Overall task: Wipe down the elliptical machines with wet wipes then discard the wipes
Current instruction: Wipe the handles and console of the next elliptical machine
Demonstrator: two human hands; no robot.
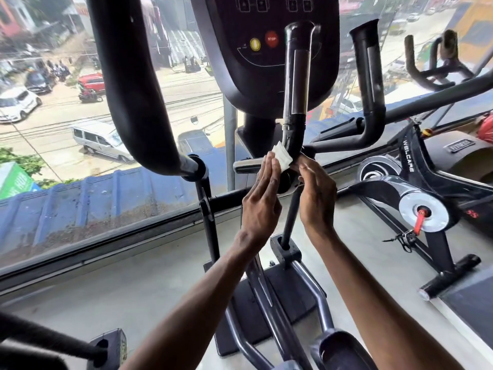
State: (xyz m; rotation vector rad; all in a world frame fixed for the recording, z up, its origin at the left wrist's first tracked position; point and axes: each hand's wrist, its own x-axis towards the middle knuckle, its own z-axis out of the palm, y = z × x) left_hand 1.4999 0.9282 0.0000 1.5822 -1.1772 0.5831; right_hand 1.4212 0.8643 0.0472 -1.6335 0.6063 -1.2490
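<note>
Pressing wet wipe (282, 157) onto handlebar (295, 137) with flat left hand (262, 198); right hand (317, 198) opposite.

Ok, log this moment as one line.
step: wipe-down of bar bend | left grip: presses wipe on bar | right grip: at bar base, hold unclear

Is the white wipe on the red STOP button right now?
No, the left hand presses the wipe against the black handlebar, low down, below the console.
</note>
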